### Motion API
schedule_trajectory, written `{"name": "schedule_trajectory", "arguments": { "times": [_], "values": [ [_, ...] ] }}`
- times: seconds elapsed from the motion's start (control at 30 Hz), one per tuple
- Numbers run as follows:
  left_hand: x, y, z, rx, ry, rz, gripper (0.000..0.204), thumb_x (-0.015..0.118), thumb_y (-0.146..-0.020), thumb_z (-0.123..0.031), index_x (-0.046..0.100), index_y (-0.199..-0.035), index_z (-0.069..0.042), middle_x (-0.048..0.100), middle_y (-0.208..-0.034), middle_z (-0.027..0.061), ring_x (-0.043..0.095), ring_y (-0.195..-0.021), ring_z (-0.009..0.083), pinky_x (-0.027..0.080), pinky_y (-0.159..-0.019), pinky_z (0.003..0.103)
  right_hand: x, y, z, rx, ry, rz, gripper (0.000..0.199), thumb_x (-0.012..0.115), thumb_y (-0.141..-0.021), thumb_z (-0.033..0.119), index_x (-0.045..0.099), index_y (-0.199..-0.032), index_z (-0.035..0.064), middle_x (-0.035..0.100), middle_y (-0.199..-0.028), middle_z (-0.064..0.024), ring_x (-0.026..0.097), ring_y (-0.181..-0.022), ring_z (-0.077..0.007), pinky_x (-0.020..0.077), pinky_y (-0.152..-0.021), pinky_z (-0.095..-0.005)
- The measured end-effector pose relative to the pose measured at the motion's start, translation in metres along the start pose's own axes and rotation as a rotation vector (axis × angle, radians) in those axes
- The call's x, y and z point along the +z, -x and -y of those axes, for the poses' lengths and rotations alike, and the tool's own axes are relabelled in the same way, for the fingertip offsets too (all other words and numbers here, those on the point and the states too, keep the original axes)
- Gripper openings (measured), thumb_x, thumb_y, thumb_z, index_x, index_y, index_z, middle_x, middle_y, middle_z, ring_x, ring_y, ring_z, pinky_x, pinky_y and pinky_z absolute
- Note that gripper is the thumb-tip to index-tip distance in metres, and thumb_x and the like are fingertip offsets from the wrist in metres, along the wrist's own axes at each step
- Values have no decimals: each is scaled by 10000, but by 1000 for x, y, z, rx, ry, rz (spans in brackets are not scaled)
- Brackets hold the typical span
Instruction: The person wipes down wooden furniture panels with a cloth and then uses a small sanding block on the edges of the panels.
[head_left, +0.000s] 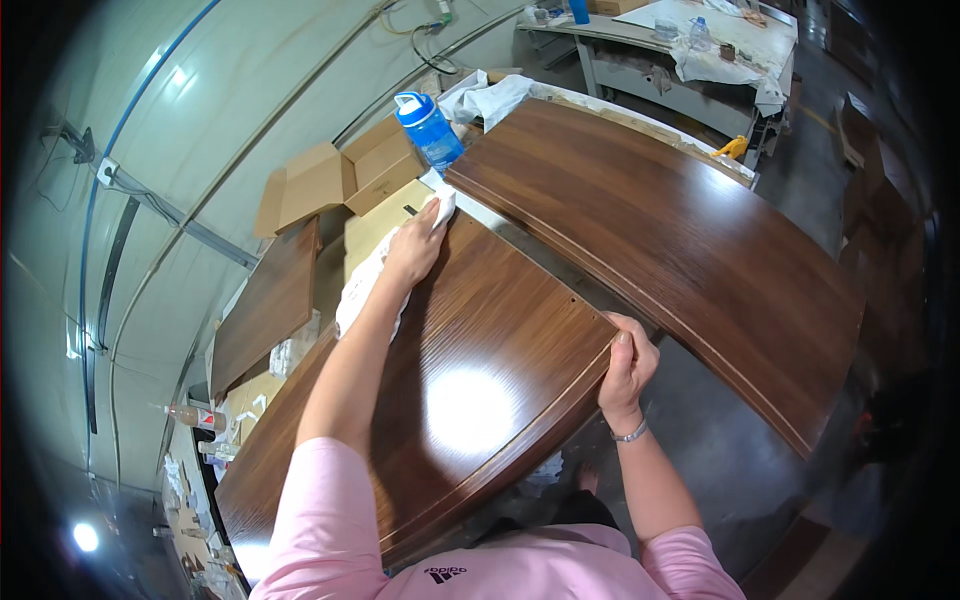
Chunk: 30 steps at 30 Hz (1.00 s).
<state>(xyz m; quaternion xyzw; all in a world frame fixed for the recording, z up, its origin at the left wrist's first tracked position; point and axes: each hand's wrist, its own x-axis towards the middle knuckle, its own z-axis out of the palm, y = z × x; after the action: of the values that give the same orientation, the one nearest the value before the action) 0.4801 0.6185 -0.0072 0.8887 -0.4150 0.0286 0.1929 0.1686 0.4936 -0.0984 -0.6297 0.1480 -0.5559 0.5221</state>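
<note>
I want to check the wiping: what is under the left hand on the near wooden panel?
A white cloth lies under the left hand, pressed on the near wooden panel. The part of the panel beneath the cloth is covered.

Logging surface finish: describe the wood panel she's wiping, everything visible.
The near wood panel is a dark brown, glossy board with fine grain and a grooved, moulded right edge. A lamp glare sits on its middle. It lies flat, running from lower left to upper right, beside a larger curved panel. The left hand presses a white cloth on its far corner; the right hand grips its right corner.
</note>
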Motion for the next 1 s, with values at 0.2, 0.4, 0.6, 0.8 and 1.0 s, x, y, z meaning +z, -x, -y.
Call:
{"name": "schedule_trajectory", "arguments": {
  "times": [0.2,0.4,0.6,0.8,1.0],
  "values": [
    [4,103,-55,262,-68,145,626,555,-932,-160,344,-1504,-16,390,-1539,184,330,-1445,345,240,-1202,465,-14,0,-8,8,67,-48,333,465,-997,218,667,-1008,-47,587,-726,-81,494,-600,-133,404,-566,-281],
    [-8,165,-149,666,70,313,595,663,-858,-196,505,-1411,-44,468,-1492,161,407,-1411,328,325,-1155,514,0,2,-10,17,34,-37,329,464,-1006,218,653,-1007,-51,605,-739,-111,552,-637,-181,440,-598,-303],
    [16,142,-170,689,152,235,588,656,-872,-195,488,-1407,-15,485,-1467,175,429,-1386,346,341,-1144,495,-9,2,-12,43,41,-45,324,457,-1008,216,641,-987,-51,609,-737,-126,567,-660,-195,450,-620,-314],
    [-27,229,-129,595,167,416,663,685,-800,-142,503,-1435,-81,440,-1521,153,388,-1423,366,318,-1141,544,-10,4,-13,25,75,-42,351,469,-1011,257,672,-1007,-29,517,-648,-66,491,-578,-155,404,-557,-297],
    [21,119,-147,544,48,148,574,578,-953,-279,441,-1463,-54,426,-1517,178,376,-1421,335,275,-1181,469,-6,1,-5,45,56,-47,354,461,-1004,255,671,-994,-31,561,-699,-57,502,-634,-127,424,-604,-286]
  ]
}}
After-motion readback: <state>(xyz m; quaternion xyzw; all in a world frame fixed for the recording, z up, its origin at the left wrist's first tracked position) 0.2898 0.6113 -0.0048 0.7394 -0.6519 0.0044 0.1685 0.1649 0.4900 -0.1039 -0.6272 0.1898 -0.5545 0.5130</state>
